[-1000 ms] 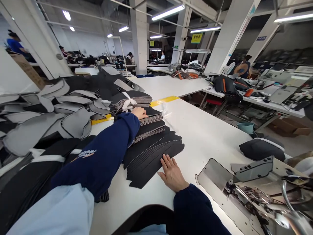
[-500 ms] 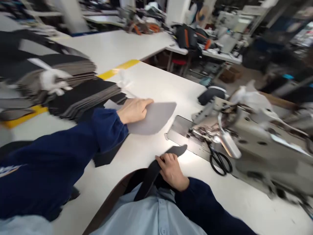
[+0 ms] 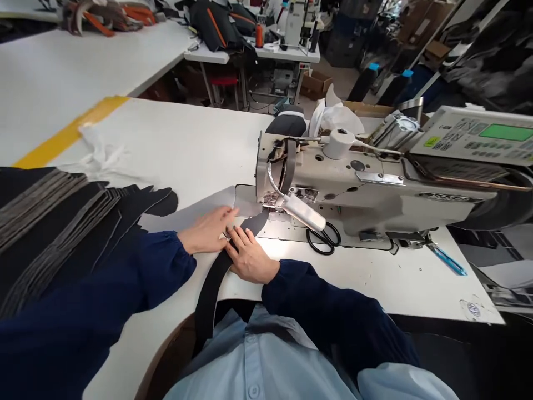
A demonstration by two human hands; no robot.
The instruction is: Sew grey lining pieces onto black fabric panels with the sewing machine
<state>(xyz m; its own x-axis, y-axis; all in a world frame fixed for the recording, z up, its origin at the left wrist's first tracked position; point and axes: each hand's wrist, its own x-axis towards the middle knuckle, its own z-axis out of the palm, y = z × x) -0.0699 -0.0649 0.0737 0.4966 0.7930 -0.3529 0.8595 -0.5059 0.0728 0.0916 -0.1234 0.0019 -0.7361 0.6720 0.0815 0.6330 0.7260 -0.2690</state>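
Observation:
My left hand [image 3: 206, 229] lies flat, fingers stretched out, on a light grey fabric piece [image 3: 183, 215] whose right tip reaches the sewing machine's metal bed plate. My right hand [image 3: 253, 261] rests on a black fabric strip [image 3: 214, 278], fingers spread over it and touching or nearly touching the left hand. One end of the strip [image 3: 256, 221] lies beside the presser foot area of the sewing machine [image 3: 316, 172]; the other hangs over the table edge towards my lap. Whether the strip is under the foot I cannot tell.
Black-handled scissors [image 3: 322, 240] lie beside the machine bed. Stacked black fabric pieces [image 3: 70, 233] cover the left of the table. White crumpled material [image 3: 102, 153] lies behind them. A blue cutter [image 3: 448, 260] is at right, below the control panel [image 3: 478, 133].
The view has swung right. My left hand has brought the grey piece across to the machine, beside the strip. My right hand has moved forward with the strip, its fingers now spread over it.

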